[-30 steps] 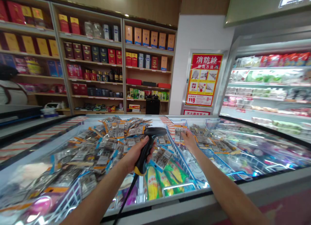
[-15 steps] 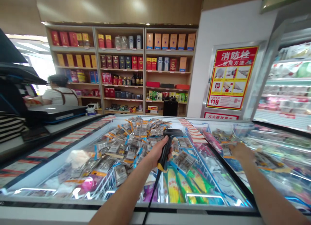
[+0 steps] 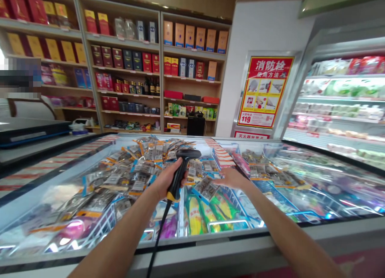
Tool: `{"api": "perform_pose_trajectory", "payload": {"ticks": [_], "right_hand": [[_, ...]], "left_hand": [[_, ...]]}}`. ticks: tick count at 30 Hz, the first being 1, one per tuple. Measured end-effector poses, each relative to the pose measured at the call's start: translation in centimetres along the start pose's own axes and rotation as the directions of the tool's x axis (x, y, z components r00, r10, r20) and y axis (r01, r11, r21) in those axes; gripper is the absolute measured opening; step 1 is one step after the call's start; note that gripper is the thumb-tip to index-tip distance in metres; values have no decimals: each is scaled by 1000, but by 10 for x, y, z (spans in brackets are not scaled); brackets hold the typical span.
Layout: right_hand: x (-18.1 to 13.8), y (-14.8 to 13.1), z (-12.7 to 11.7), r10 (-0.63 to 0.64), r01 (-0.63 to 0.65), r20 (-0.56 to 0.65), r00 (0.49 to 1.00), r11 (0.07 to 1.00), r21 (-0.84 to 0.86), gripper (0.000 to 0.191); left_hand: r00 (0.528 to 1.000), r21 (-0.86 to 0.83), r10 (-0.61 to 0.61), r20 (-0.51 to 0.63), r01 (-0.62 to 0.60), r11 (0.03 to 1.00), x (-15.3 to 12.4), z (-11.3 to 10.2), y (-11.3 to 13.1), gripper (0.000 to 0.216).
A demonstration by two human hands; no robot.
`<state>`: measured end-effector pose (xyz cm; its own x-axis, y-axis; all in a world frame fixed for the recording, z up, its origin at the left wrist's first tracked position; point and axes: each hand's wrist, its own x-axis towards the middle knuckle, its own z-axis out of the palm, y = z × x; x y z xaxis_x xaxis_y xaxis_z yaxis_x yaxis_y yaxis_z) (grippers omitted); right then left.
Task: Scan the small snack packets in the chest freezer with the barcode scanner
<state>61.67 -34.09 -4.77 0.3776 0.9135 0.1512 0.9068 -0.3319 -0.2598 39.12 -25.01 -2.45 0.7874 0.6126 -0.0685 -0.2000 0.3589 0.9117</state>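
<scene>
In the head view my left hand (image 3: 166,178) is wrapped round the grip of a black barcode scanner (image 3: 179,174) with yellow trim, its cable running down towards me. My right hand (image 3: 233,179) is stretched out over the chest freezer, fingers apart, nothing visible in them. Its fingertips are at the edge of a clear packet of dark food (image 3: 207,188); I cannot tell whether they touch it. Many similar packets (image 3: 141,178) with orange and blue edges are heaped left of the scanner. Below lie bags of yellow corn (image 3: 195,216) in green and yellow wrapping.
A white wire basket (image 3: 102,226) and a red-striped divider strip (image 3: 221,153) are inside the freezer. More packets (image 3: 264,170) lie in the right section. Shelves of boxes (image 3: 129,61) stand behind, with a red poster (image 3: 264,91) beside them. A person (image 3: 28,107) is at the left.
My right hand has moved left from the packets in the right section to the packet near the divider. The view has turned right. My left hand still grips the barcode scanner.
</scene>
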Motion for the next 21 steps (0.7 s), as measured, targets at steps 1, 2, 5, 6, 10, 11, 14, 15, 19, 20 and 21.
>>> {"api": "perform_pose_trajectory", "payload": {"ticks": [1, 2, 5, 6, 10, 11, 14, 15, 19, 20, 21], "right_hand": [[-1, -2, 3, -11, 11, -5, 1000, 1000, -21, 59], [-2, -3, 5, -30, 31, 4, 1000, 999, -28, 57], [-2, -4, 8, -74, 72, 33, 997, 996, 55, 45], [-2, -4, 7, -67, 63, 33, 997, 992, 106, 41], [0, 3, 1, 22, -50, 65, 998, 885, 463, 33], [1, 7, -2, 46, -84, 81, 996, 814, 575, 32], [5, 22, -8, 156, -119, 41, 987, 536, 836, 33], [7, 27, -8, 208, -96, 0, 978, 450, 888, 34], [14, 42, -3, 387, -13, -105, 916, 291, 957, 32], [16, 44, -1, 407, -14, -113, 906, 296, 955, 30], [17, 45, 1, 421, -19, -117, 899, 306, 952, 28]], "left_hand": [[1000, 6, 1, -3, -1, 1000, 0, 1, 0, 33], [1000, 11, 0, -4, 0, 1000, 0, 2, 0, 32], [1000, 27, -6, -3, 6, 1000, 0, 3, -1, 32], [1000, 31, -6, 0, 6, 999, 0, 3, -1, 32], [1000, 28, -4, 9, 4, 1000, -1, 2, -1, 32], [1000, 24, -5, 10, 4, 1000, -2, 2, -1, 32], [1000, 30, -2, 13, 1, 1000, -3, 4, -1, 31], [1000, 36, -2, 11, 1, 999, -3, 4, -1, 31], [1000, 46, -20, 3, 20, 999, -4, 8, -2, 31], [999, 44, -31, 9, 31, 999, -5, 9, -3, 32], [999, 42, -43, 16, 42, 998, -5, 10, -3, 32]]}}
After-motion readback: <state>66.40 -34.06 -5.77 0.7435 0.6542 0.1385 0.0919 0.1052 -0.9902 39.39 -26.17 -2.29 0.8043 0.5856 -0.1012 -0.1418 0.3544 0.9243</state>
